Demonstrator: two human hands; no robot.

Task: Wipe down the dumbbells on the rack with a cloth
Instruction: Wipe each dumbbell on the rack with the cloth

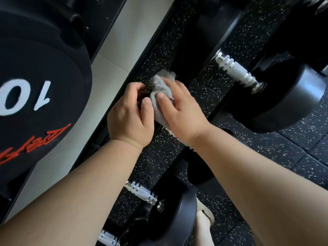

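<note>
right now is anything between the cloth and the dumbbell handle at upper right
Nothing visible does. The right hand grips the cloth, and only open space over speckled floor shows between it and that handle.

- Hands, two: left hand (130, 112), right hand (182, 110).
- Cloth (160, 89), grey: one.
- Dumbbells, knurled steel handles, three in plain view: upper dumbbell (234, 71), lower dumbbell (142, 192), bottom-edge dumbbell (108, 238); a fourth mostly hidden under the hands.
- Plate marked "10" (44, 86): one.
- Sandalled foot (204, 215): one.

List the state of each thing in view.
cloth: bunched, gripped by the right hand.
right hand: wrapped round the cloth.
left hand: fingers curled, thumb against cloth.
middle dumbbell: handle wrapped in cloth.
upper dumbbell: on rack, untouched.
lower dumbbell: on rack, untouched.
</note>
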